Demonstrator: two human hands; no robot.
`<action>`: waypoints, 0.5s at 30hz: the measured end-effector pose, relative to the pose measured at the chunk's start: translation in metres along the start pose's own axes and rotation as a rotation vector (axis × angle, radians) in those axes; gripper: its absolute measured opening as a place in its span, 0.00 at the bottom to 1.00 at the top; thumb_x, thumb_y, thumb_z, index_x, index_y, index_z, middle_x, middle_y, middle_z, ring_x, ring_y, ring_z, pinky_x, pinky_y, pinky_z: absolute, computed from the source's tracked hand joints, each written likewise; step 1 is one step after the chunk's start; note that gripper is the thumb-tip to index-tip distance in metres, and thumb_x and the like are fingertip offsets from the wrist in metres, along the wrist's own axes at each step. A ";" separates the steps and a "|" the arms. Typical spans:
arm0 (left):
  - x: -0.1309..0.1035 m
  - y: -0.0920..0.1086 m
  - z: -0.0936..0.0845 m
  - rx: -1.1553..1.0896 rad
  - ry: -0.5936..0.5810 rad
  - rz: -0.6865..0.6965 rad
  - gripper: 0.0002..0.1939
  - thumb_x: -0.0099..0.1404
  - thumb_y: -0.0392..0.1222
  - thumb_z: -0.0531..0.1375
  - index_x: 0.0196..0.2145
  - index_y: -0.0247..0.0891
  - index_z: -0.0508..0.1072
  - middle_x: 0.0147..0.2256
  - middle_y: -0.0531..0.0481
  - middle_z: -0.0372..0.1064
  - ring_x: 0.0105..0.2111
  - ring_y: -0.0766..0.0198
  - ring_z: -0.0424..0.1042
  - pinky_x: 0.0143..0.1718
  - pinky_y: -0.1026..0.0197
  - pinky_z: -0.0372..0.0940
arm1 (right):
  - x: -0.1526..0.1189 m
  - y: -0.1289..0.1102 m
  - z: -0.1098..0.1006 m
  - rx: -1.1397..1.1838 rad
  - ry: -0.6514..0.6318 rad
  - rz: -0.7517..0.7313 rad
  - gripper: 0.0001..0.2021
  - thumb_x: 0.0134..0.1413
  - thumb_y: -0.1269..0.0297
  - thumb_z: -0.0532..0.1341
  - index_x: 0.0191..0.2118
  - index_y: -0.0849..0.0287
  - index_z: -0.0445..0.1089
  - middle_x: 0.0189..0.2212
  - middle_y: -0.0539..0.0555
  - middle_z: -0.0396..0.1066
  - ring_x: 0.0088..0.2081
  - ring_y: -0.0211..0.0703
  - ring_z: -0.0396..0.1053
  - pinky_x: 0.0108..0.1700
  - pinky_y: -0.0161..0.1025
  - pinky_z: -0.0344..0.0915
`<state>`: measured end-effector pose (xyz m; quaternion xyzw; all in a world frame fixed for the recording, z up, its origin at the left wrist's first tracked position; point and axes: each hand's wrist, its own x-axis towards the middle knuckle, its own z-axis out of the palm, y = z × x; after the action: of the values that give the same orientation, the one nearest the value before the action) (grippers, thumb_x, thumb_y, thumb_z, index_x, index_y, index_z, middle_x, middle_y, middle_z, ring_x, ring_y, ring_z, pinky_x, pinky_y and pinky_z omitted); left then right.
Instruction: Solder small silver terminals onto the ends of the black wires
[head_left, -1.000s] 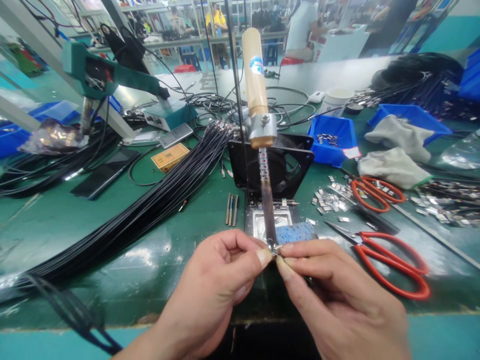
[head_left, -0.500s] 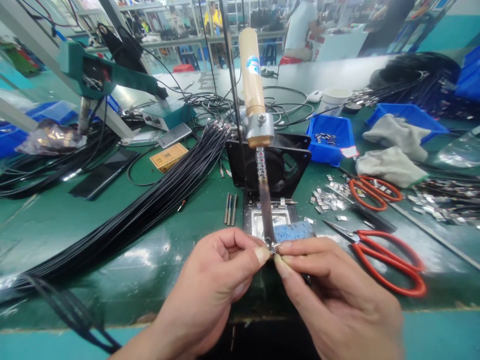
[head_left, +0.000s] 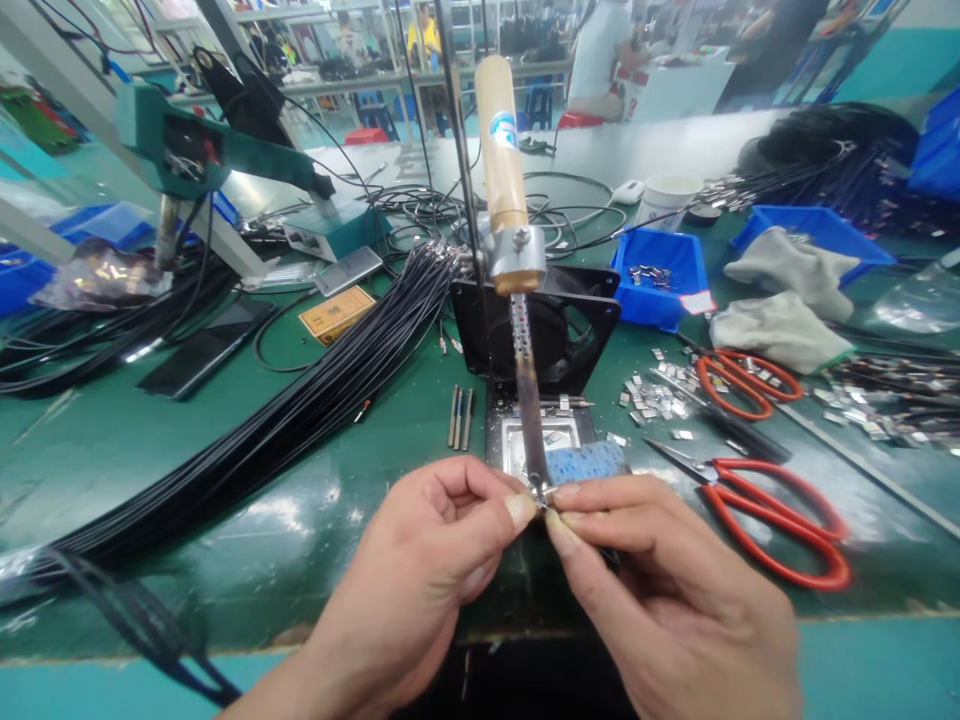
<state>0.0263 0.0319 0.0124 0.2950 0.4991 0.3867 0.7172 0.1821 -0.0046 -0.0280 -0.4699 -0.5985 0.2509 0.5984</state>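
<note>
pinching tiny, half-hidden parts [head_left: 540,498] in fingers of left hand [head_left: 442,545] and right hand [head_left: 667,570], at the clamped soldering iron [head_left: 527,375], probably for steadiness near its tip.

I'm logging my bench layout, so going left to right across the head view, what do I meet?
Flat glossy black rectangular slab, bare left hand, small shiny metal piece, bare right hand, blue plastic bin at the right edge.

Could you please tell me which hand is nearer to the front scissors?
The right. The right hand is just to the left of the front scissors; the left hand is farther left, beyond the right hand.
</note>
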 end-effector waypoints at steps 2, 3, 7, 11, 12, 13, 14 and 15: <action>0.000 -0.001 0.000 0.001 -0.001 -0.004 0.13 0.59 0.37 0.72 0.23 0.34 0.73 0.20 0.59 0.62 0.17 0.78 0.48 0.17 0.71 0.43 | 0.000 0.000 0.000 0.000 -0.003 -0.001 0.09 0.55 0.80 0.67 0.34 0.59 0.77 0.36 0.50 0.79 0.38 0.35 0.79 0.42 0.29 0.76; 0.000 -0.001 -0.001 0.002 -0.004 -0.007 0.13 0.59 0.37 0.73 0.23 0.34 0.73 0.20 0.59 0.62 0.17 0.77 0.48 0.17 0.71 0.43 | 0.000 0.000 0.000 -0.001 -0.001 -0.002 0.09 0.55 0.80 0.67 0.34 0.58 0.77 0.36 0.50 0.79 0.38 0.35 0.79 0.42 0.29 0.76; 0.000 -0.002 -0.002 0.000 -0.025 -0.010 0.12 0.60 0.38 0.72 0.24 0.35 0.73 0.19 0.60 0.60 0.17 0.77 0.46 0.17 0.70 0.43 | -0.001 -0.001 0.001 0.007 0.011 0.016 0.08 0.55 0.80 0.67 0.34 0.58 0.77 0.36 0.51 0.79 0.37 0.36 0.79 0.40 0.29 0.76; -0.003 -0.007 -0.006 0.047 -0.049 0.003 0.12 0.62 0.41 0.72 0.26 0.35 0.75 0.21 0.58 0.63 0.19 0.76 0.48 0.19 0.70 0.44 | -0.006 -0.002 -0.002 -0.011 0.007 0.039 0.08 0.55 0.78 0.67 0.35 0.56 0.76 0.37 0.51 0.79 0.37 0.38 0.79 0.39 0.30 0.76; -0.004 -0.009 -0.008 0.064 -0.052 0.007 0.12 0.62 0.42 0.72 0.27 0.35 0.75 0.23 0.56 0.66 0.19 0.76 0.50 0.19 0.71 0.45 | -0.008 -0.002 -0.003 -0.021 0.007 0.053 0.08 0.56 0.77 0.67 0.35 0.56 0.76 0.37 0.51 0.78 0.38 0.38 0.79 0.39 0.31 0.76; -0.006 -0.011 -0.009 0.082 -0.057 0.011 0.12 0.62 0.43 0.72 0.28 0.35 0.76 0.26 0.55 0.69 0.20 0.75 0.51 0.19 0.71 0.47 | -0.010 -0.003 -0.004 -0.027 0.012 0.073 0.08 0.56 0.76 0.67 0.35 0.55 0.75 0.37 0.51 0.78 0.38 0.39 0.78 0.40 0.31 0.76; -0.009 -0.013 -0.011 0.100 -0.061 0.021 0.11 0.63 0.43 0.72 0.29 0.36 0.77 0.28 0.53 0.71 0.21 0.75 0.54 0.20 0.71 0.49 | -0.012 -0.003 -0.005 -0.026 0.018 0.096 0.07 0.57 0.76 0.67 0.36 0.55 0.75 0.38 0.51 0.78 0.39 0.39 0.78 0.40 0.31 0.76; -0.011 -0.016 -0.012 0.120 -0.067 0.036 0.09 0.63 0.43 0.72 0.31 0.36 0.78 0.30 0.52 0.73 0.22 0.74 0.57 0.21 0.71 0.51 | -0.014 -0.004 -0.006 -0.019 0.024 0.121 0.07 0.58 0.75 0.66 0.36 0.54 0.74 0.38 0.50 0.77 0.39 0.38 0.78 0.40 0.30 0.76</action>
<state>0.0168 0.0143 0.0014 0.3590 0.4918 0.3586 0.7075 0.1845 -0.0198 -0.0304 -0.5140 -0.5642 0.2753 0.5845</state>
